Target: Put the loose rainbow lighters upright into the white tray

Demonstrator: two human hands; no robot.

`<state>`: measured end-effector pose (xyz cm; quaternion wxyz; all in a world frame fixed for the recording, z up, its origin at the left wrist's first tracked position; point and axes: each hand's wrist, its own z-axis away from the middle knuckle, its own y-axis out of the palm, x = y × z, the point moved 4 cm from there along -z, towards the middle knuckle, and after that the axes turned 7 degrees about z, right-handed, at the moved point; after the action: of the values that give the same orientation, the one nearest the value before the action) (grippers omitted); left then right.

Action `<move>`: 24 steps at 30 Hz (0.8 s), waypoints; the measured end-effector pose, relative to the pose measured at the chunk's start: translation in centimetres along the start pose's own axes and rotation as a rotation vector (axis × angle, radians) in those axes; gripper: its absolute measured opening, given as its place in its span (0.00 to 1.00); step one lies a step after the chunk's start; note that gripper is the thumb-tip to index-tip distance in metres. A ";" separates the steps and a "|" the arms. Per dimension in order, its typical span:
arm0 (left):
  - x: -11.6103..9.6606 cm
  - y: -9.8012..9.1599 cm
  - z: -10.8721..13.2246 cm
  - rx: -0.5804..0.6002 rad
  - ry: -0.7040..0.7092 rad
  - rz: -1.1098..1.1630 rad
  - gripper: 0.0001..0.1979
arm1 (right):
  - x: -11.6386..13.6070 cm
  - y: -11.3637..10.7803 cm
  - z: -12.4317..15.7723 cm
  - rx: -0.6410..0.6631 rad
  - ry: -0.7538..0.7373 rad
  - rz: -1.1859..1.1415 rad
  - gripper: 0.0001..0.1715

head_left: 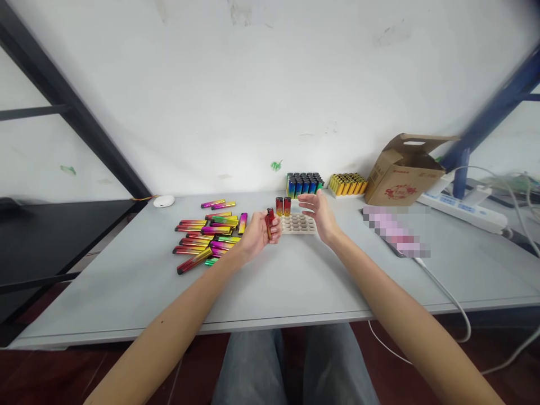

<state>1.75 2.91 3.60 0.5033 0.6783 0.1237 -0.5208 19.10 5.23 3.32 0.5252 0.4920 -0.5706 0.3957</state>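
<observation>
Holding one short red stick [269, 223] in left hand [260, 236]: fingers curled tight round the lower half, top end poking out, roughly upright. Glossy metallic finish, red shading to dark. Poised above the table, just at 9 o'clock of the tray, apart from it.

Nothing in right hand [321, 216]: fingers spread wide, loosely bent, palm facing left, hovering over the tray's 2 o'clock corner. Cannot tell whether touching.

Between the hands: flat beige tray [300, 224], matte, pulp-like, dimpled with rows of round sockets. Standing at its 11 o'clock corner: two red-gold sticks [283, 206], upright, side by side, touching.

At 9 o'clock of the tray: loose pile [208, 236] of longer slim bars, shiny, gradients of magenta, gold and green, lying flat and criss-crossed on the grey table [295, 287], smooth matte top.

At 12 o'clock, against the white wall [270, 84]: blue block [304, 184] of upright pieces with dark caps, packed tight. Just at its 3 o'clock: yellow block [348, 183], same packing. Further along at 3 o'clock: brown cardboard box [400, 171], flap raised with a handle slot, red print on the side.

Far at 10 o'clock: small white rounded puck [163, 201]. Out at 3 o'clock: white power strip [462, 207], plus a white cable [447, 292] trailing over the near edge.
</observation>
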 end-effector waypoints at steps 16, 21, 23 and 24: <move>0.3 0.1 0.0 0.028 -0.021 0.031 0.19 | 0.2 0.0 0.0 -0.017 -0.006 0.041 0.35; 0.3 0.0 -0.1 0.041 0.023 0.125 0.13 | 0.4 -0.1 0.1 -0.029 -0.012 0.030 0.35; 0.4 -0.1 -0.2 0.015 0.030 0.108 0.11 | 0.4 -0.1 0.1 -0.032 -0.009 0.023 0.36; 0.4 -0.2 -0.2 0.001 0.032 0.085 0.10 | 0.4 -0.1 0.1 -0.032 -0.006 0.020 0.36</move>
<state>1.93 2.99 3.12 0.5226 0.6916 0.1025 -0.4879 19.19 5.03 3.67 0.5275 0.4789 -0.5832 0.3902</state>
